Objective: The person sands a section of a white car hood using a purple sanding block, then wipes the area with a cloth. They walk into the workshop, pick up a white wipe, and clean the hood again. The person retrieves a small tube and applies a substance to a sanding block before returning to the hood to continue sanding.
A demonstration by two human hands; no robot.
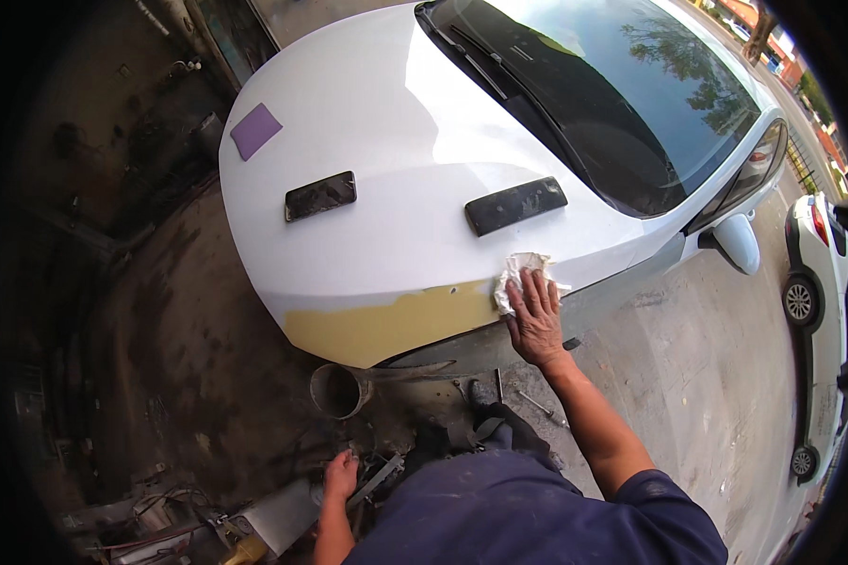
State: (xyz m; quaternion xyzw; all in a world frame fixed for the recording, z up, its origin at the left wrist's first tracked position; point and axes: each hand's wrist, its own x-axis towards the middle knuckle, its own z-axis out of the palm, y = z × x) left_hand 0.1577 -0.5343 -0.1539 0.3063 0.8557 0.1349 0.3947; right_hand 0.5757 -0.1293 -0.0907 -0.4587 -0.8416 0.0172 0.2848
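Hood (358, 254) of a white car, seen from above by the person leaning over it; clock positions run from the centre of the view. A crumpled white cloth (526, 263) lies against the hood at 3 o'clock, at the end of a yellowish-tan patch (396, 325) that spreads along the near edge from there toward 8 o'clock. The right hand (537, 325), reaching in from 5 o'clock, rests on the cloth: its grip is flat, fingers stretched out over the fabric and pinning it to the panel rather than closing around it. The left hand (341, 476) hangs low, between 6 and 7 o'clock, away from the car; its fingers look partly curled, but I cannot tell whether its grip is closed or holds anything.

Two dark rectangular blocks lie on the hood: one (320, 196) between 10 and 11 o'clock, the other (516, 205) between 1 and 2, just beyond the cloth. A purple square sheet (255, 130) lies farther out, between 10 and 11. The dark windshield (622, 104) rises between 1 and 2. At 7 o'clock, a round container (318, 398) stands below the patch. Another white car (824, 320) is parked between 3 and 4.
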